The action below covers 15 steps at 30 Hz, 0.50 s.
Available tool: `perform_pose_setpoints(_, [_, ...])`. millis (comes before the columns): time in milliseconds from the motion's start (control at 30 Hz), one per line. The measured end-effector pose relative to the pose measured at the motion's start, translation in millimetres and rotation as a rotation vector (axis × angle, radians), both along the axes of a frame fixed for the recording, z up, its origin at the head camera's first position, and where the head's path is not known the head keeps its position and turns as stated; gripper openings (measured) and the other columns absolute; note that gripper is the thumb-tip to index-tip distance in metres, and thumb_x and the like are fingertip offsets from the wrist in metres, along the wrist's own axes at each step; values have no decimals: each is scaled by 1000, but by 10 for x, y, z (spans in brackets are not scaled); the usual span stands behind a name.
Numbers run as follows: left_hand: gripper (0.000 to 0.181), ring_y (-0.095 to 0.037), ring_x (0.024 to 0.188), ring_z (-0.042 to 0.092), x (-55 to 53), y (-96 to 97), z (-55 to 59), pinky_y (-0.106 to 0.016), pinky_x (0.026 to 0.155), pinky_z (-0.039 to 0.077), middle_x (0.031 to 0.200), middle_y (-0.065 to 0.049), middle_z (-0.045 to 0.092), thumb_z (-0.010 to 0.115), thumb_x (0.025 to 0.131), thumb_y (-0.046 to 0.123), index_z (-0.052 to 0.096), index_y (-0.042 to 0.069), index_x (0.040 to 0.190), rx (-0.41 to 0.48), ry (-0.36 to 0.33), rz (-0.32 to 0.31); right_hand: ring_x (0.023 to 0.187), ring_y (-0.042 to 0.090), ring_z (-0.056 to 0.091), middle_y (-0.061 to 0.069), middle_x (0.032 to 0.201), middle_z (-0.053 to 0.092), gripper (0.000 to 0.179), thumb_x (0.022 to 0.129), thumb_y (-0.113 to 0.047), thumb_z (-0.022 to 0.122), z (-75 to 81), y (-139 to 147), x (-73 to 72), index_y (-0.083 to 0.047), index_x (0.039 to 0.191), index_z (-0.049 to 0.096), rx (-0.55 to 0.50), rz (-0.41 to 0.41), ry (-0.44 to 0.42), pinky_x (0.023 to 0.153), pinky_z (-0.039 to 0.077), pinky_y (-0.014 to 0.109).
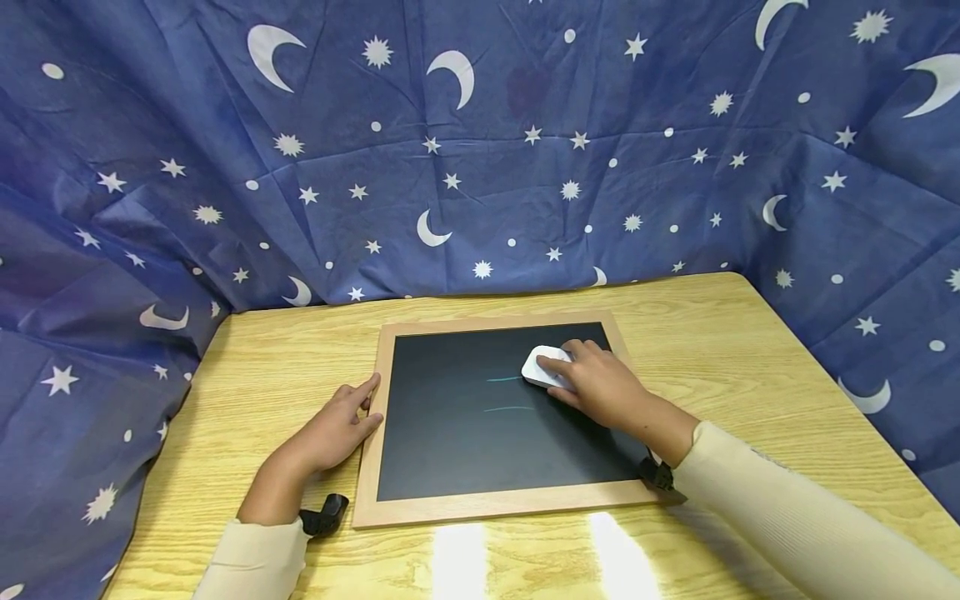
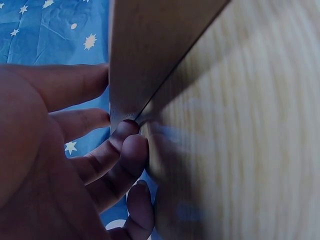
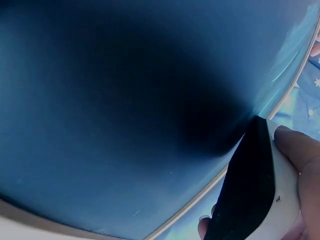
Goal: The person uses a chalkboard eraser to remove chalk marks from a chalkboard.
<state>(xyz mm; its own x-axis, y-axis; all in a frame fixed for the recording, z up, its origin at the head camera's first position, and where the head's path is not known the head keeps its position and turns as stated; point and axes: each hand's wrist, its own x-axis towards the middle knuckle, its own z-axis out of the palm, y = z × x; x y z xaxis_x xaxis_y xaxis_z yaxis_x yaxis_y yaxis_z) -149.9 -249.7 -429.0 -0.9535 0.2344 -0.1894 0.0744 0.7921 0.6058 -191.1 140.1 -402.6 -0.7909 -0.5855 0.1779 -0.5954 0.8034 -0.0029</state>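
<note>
A white eraser (image 1: 535,367) is held over the upper right part of a blackboard (image 1: 442,450), its back gripped from above by the curled fingers (image 1: 556,365) of the right hand (image 1: 603,385). A dark face of the eraser is turned toward the right wrist view; whether it is pressed against the writing surface cannot be told. The upper chalk line (image 1: 503,380), thin and blue-green, is met at its right end by the eraser's left end, and below it a fainter lower chalk line (image 1: 508,408) is seen. The blackboard is bordered by a pale wooden frame (image 1: 495,507), whose left side is touched on its outer edge by the fingertips and thumb of the left hand (image 1: 335,429). Nothing is gripped by that hand: its thumb and forefinger are spread apart, and the other fingers are loosely bent near the bench (image 1: 705,333). The blackboard is laid flat on the bench, whose wood-grained top is crossed by two bright reflections (image 1: 459,562) near the front. Light-coloured sleeves (image 1: 787,504) are worn on both arms, and a small black device (image 1: 324,517) is worn at the left wrist. The bench is bordered behind and at both sides by a blue cloth (image 1: 480,225) patterned with white moons, stars and dots.
</note>
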Motion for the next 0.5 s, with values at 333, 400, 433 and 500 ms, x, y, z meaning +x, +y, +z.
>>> perform_pose_setpoints(333, [65,-18,74,43,-1,-10,28,-32,72,41,112,-15,47,55,103,19,24,4,159,9,12,-13,106,38,62,22,123,62,47,93,-38,71,19,-215,-39,-21,137,64,46,10,-8,85,54,50])
perform_pose_setpoints(400, [65,-17,76,45,-1,-11,29,-33,74,41,113,-15,48,55,103,19,24,5,159,7,9,-10,107,37,62,22,124,62,47,93,-38,71,26,-279,-43,-22,137,64,60,20,-7,85,55,49])
perform_pose_setpoints(433, [65,-18,77,45,-1,-11,27,-33,75,41,113,-15,48,55,103,20,24,5,159,7,5,-10,107,36,62,21,124,62,47,93,-39,71,28,-315,-45,-22,137,64,66,23,-9,85,55,48])
perform_pose_setpoints(500, [65,-18,78,46,4,-11,24,-34,76,42,114,-16,48,55,103,20,24,5,159,5,0,-7,107,35,62,20,124,62,47,93,-39,71,28,-386,-50,-23,137,64,80,32,-11,85,55,48])
